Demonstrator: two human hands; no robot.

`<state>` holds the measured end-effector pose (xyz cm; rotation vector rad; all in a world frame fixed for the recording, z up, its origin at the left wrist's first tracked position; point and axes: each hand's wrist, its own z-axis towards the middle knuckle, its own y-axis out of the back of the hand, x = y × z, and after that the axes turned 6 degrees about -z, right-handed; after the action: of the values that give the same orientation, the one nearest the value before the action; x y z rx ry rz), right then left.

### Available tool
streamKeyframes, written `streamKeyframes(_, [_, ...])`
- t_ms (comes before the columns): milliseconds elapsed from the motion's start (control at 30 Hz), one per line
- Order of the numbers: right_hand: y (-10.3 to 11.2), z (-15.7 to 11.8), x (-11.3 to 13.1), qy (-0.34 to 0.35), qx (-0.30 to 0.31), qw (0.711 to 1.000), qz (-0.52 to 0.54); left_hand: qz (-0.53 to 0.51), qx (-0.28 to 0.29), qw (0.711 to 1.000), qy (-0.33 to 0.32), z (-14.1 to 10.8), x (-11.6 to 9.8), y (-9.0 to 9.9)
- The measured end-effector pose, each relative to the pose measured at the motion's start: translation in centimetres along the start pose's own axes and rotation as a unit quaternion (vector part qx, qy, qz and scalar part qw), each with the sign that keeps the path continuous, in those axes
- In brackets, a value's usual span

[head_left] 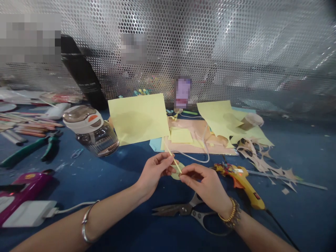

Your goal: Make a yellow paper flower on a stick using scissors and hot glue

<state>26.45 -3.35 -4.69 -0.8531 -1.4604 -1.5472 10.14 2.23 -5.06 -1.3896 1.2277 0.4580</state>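
Note:
A narrow pale yellow strip (173, 159) runs slantwise between my hands. My left hand (159, 168) pinches it along its length, with thumb and fingers together. At its lower end, the fingertips of my right hand (201, 176) are closed on the strip. Behind the strip, between both sets of fingertips, is a small round pale green piece (175, 172), partly covered by the fingers. Just below my hands, dark-handled scissors (185, 209) lie on the blue table with their blades pointing left.
Yellow sheets (139, 119) and a pinkish board (181, 148) lie ahead. A yellow glue gun (248, 189) and paper scraps (258, 155) are at right. Leftward are a glass jar (98, 134), green-handled pliers (25, 152), a purple device (30, 185) and a white adapter (28, 213).

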Motion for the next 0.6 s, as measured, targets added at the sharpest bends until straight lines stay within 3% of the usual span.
streamKeyframes(600, [-0.03, 0.07, 0.37, 0.001, -0.015, 1.0, -0.011, 0.01, 0.015, 1.0, 0.004, 0.02, 0.17, 0.25])
